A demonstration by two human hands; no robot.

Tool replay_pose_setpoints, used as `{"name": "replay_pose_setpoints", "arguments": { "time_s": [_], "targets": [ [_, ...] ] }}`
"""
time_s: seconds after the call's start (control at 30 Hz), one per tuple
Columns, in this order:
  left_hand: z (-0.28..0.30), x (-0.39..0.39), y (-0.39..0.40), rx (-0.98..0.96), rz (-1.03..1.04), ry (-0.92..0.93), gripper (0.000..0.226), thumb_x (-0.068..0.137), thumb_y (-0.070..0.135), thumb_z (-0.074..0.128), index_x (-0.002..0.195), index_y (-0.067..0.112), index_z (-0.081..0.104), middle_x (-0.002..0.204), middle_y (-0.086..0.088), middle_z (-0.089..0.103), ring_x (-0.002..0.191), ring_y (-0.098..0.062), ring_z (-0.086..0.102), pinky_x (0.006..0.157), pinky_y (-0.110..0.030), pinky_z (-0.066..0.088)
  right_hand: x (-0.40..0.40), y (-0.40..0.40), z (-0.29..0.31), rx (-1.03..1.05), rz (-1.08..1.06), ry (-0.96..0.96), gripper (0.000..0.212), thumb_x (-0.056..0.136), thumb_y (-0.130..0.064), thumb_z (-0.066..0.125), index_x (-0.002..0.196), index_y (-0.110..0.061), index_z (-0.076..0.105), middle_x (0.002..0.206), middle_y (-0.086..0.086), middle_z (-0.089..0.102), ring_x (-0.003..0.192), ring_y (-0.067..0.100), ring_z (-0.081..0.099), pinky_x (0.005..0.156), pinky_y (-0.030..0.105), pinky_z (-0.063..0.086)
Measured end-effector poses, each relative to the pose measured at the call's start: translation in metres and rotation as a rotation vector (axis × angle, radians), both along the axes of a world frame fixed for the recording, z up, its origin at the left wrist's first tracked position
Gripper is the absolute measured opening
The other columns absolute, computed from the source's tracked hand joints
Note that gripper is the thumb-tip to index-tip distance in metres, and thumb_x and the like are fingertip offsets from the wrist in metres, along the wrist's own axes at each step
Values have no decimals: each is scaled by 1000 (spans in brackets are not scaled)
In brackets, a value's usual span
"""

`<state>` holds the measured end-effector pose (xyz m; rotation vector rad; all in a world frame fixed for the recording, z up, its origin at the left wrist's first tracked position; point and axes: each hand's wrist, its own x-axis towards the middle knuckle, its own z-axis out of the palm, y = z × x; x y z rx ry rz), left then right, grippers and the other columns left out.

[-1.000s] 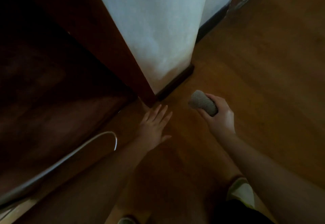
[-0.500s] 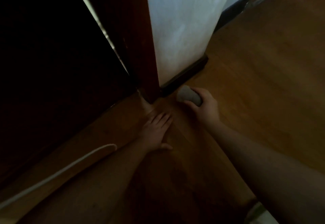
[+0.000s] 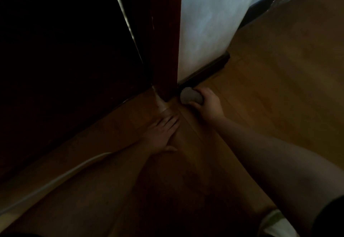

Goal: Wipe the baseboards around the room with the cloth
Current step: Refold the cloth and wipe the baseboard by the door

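gripped the balled cloth in the right hand, fingers curled round it, pressed low at the near end of the dark baseboard, just beside the door frame. laid the left hand flat on the wooden floor, fingers straight and together, likely as a brace. best done by keeping the cloth tight to the board and drawing it along toward the far corner. dim room; pale wall above the board, a white cable across the floor at left.
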<state>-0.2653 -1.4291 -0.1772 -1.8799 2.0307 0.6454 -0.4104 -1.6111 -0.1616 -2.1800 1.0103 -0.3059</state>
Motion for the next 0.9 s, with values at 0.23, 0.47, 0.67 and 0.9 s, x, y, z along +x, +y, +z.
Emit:
{"name": "replay_pose_setpoints", "arguments": {
  "time_s": [0.23,0.47,0.67,0.9],
  "targets": [
    [-8,2,-3,-8,18,17,112,80,78,51,158,21,-8,165,-2,-15,151,-20,-12,119,-40,-1,2,-1,-11,0,-18,-3,51,81,-43,76,120,-16,58,111,4,56,101,21,56,82,33,48],
    [-7,6,-10,-41,-25,-17,116,76,83,49,158,22,-6,165,0,-14,151,-19,-9,118,-37,-5,-2,-32,-15,-18,46,17,45,80,-35,78,117,-14,60,112,6,59,104,22,57,83,29,44],
    [-7,8,-11,-41,-22,6,115,77,80,52,157,24,-10,163,4,-20,151,-17,-13,117,-35,-8,-26,-90,-5,-30,10,97,46,82,-31,78,121,-16,60,119,3,58,108,19,56,86,26,41],
    [-7,10,-12,-17,-41,-2,114,77,83,47,157,24,-11,162,3,-24,150,-17,-16,119,-37,-5,-55,-177,21,-29,-512,92,47,83,-34,75,122,-12,59,123,9,62,112,24,59,85,30,45]
  ]
}}
